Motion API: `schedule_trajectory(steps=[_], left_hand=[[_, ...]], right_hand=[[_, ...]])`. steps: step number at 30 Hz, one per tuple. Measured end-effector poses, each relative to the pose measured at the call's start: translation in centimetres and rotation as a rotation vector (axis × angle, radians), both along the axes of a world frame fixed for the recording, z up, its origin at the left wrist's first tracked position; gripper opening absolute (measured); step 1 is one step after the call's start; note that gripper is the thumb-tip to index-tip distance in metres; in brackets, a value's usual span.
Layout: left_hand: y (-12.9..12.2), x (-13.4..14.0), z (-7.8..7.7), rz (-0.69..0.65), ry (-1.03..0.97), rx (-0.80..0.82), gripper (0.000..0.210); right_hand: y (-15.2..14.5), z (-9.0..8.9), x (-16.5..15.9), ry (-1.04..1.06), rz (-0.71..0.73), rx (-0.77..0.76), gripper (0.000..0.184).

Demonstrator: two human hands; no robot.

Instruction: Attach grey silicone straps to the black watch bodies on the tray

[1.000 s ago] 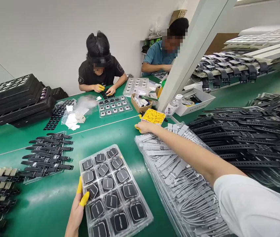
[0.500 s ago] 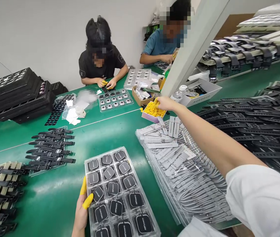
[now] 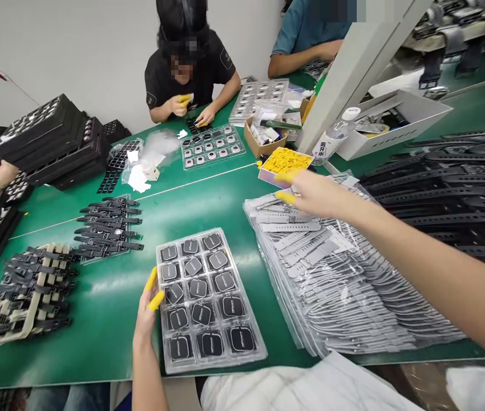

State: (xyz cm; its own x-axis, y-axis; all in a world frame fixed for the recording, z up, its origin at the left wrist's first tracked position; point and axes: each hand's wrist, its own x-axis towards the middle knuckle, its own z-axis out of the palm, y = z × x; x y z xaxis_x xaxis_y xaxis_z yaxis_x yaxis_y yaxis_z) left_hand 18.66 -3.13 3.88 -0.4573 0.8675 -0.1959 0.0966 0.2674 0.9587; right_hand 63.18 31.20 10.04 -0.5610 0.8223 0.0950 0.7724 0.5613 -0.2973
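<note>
My left hand (image 3: 149, 308), with yellow finger cots on thumb and finger, grips the left edge of a clear plastic tray (image 3: 261, 346). Square dark watch faces (image 3: 198, 287) with pale outlines fill the tray's pockets, some turned askew. My right hand (image 3: 304, 191), also with yellow finger cots on two fingers, hovers over loose grey watch straps (image 3: 296, 227). Its fingers are apart, and nothing shows between them. Just beyond it stands a small box of yellow finger cots (image 3: 284, 161). Under the loose straps lie bagged grey straps (image 3: 354, 308).
Black straps (image 3: 460, 200) pile up at right, near a white box (image 3: 400, 137), a bottle (image 3: 334, 137) and a slanted post (image 3: 364, 63). More black watches (image 3: 32, 285) and stacked black trays (image 3: 58, 148) stand left. Co-workers sit across the table (image 3: 199, 205) and at far left.
My right hand has come back from the box of finger cots to above the grey straps. The view has shifted. A co-worker opposite has raised one hand.
</note>
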Motion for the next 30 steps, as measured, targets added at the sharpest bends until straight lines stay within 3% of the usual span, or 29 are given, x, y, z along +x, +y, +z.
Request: schedule_trajectory(steps=[2, 4, 6, 10, 13, 18, 21, 25, 27, 30], left_hand=[[1.3, 0.6, 2.2, 0.007, 0.193, 0.014, 0.078], [3.7, 2.4, 4.4, -0.025, 0.468, 0.060, 0.063], [6.9, 5.0, 6.0, -0.184, 0.693, 0.115, 0.047], [12.9, 10.9, 6.5, -0.537, 1.092, -0.031, 0.035], [15.6, 13.1, 5.8, -0.634, 1.251, -0.136, 0.028], [17.8, 13.2, 5.7, -0.655, 1.283, -0.159, 0.020], [18.4, 12.8, 6.5, -0.647, 1.265, -0.174, 0.014], [17.9, 12.3, 8.3, -0.635, 1.184, -0.164, 0.015], [17.2, 12.2, 9.2, -0.589, 1.009, -0.130, 0.017], [16.5, 12.8, 9.5, -0.490, 0.530, -0.031, 0.021]], right_hand=[[-4.5, -1.3, -0.7, -0.013, 0.130, 0.033, 0.060], [-7.8, -2.8, -1.2, -0.022, 0.116, 0.052, 0.060], [-9.4, -4.0, -1.3, -0.005, 0.096, 0.054, 0.056], [-9.4, -3.9, -0.9, 0.020, 0.103, 0.031, 0.053], [-8.3, -2.3, -0.7, 0.065, 0.058, 0.014, 0.045], [-4.8, -0.3, -2.1, 0.187, -0.027, 0.061, 0.051], [-2.5, -0.2, -4.0, 0.096, 0.012, -0.069, 0.061], [-1.5, -0.5, -4.7, -0.022, 0.081, -0.205, 0.041], [-1.8, -0.5, -3.6, -0.022, 0.114, -0.205, 0.031], [-2.5, -0.2, -1.5, -0.011, 0.190, -0.203, 0.023]])
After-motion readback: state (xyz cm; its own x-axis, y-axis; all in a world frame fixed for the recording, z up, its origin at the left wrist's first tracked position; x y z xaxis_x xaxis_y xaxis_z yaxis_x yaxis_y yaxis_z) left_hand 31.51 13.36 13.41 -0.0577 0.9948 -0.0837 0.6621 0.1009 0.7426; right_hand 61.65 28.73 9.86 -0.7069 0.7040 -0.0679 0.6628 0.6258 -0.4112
